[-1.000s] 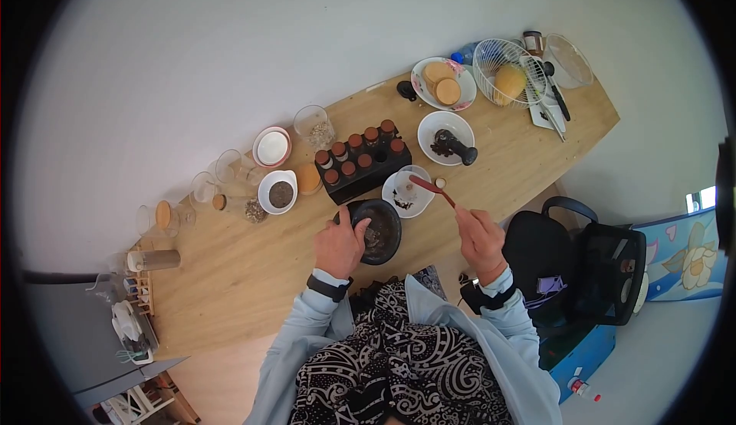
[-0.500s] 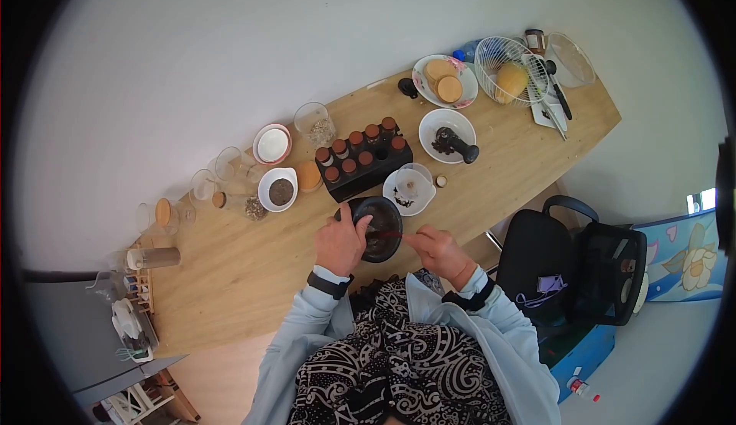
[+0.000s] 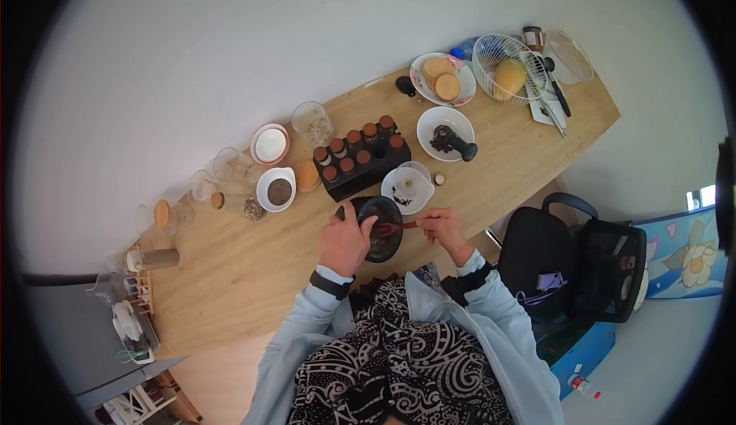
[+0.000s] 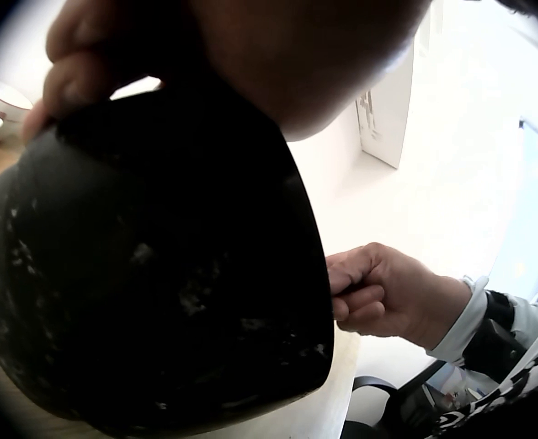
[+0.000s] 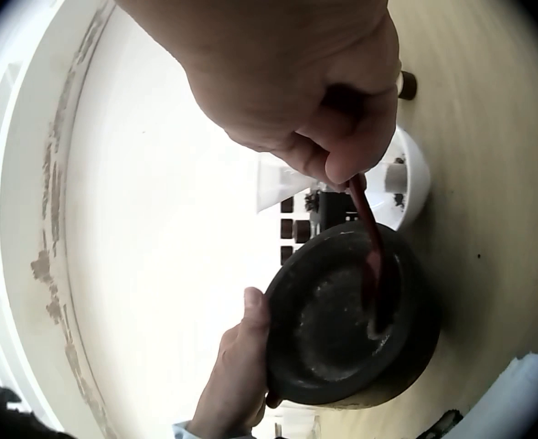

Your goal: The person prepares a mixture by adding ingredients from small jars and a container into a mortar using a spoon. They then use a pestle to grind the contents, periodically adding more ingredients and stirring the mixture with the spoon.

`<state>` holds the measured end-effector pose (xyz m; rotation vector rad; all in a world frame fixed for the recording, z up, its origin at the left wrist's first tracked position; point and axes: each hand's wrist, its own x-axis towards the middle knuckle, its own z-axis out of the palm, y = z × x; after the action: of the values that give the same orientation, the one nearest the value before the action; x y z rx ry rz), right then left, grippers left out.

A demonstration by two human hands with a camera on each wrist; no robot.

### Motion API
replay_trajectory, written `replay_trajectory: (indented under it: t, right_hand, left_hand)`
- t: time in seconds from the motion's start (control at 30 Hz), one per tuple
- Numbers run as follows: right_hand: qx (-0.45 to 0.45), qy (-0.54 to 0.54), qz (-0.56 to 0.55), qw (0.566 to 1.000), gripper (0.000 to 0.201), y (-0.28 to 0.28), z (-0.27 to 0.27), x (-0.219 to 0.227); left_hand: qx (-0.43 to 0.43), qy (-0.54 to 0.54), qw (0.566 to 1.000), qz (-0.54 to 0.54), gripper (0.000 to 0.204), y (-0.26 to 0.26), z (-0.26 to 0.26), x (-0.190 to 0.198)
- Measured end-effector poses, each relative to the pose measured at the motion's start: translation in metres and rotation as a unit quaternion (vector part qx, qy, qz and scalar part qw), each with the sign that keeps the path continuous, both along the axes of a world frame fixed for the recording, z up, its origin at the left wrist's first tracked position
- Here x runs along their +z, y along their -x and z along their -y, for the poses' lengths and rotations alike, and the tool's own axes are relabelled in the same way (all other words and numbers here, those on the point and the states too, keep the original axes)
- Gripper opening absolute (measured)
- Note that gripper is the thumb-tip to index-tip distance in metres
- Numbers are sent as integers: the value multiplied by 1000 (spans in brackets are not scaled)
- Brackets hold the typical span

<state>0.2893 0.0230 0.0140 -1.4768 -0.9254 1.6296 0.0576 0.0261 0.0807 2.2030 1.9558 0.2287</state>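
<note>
The left hand (image 3: 343,242) grips the rim of the black mortar (image 3: 381,228), thumb over the edge and fingers curled round the outside; the mortar sits on the wooden worktop (image 3: 253,271) right in front of the person, just below the spice rack (image 3: 360,160). The right hand (image 3: 438,226) pinches the handle of a red spoon (image 3: 392,228) between thumb and curled fingers — the spoon's bowl is down inside the mortar, against its inner wall, as the right wrist view shows (image 5: 371,265). Just beyond the mortar stands a small white bowl (image 3: 406,187) with dark bits in it; further back another white bowl (image 3: 445,130) holds a black pestle (image 3: 458,143); a plate (image 3: 438,78) with round tan discs and a wire basket (image 3: 506,68) lie at the far end. To the left of the rack — a white cup of dark grains (image 3: 277,189), then several glass jars (image 3: 222,176) along the edge.
</note>
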Motion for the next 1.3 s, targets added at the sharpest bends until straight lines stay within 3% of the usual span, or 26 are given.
replay_trajectory:
  t: [0.23,0.53,0.83,0.97,1.17,1.2,1.23,1.27,1.3]
  right_hand:
    - [-61,81,-192,976,15,14,16,-35]
    - [-73,54,-201,975,15,20,22,-32]
    - [-129,26,-228,965,16,0,33,11]
    - [-158,-13,-209,965,16,-15,34,36]
    - [-220,-156,-32,962,15,-29,27,85]
    - [-171,-267,141,938,16,-26,26,90]
    - [-114,-366,308,871,18,-24,26,93]
    - [-113,-367,310,870,18,-24,24,93]
    - [-64,-456,397,793,20,-23,22,92]
  left_hand:
    - [4,-8,1000,4,61,2,0,-2]
    - [20,4,999,45,59,14,0,-7]
    - [78,23,986,146,47,46,-2,-28]
    - [92,66,975,190,56,54,-2,-38]
    - [98,82,959,254,57,49,-3,-55]
    - [98,76,956,266,55,48,-2,-63]
    - [98,71,953,278,54,48,-2,-69]
    - [98,70,952,280,54,48,-2,-72]
    - [98,65,952,282,54,47,-1,-76]
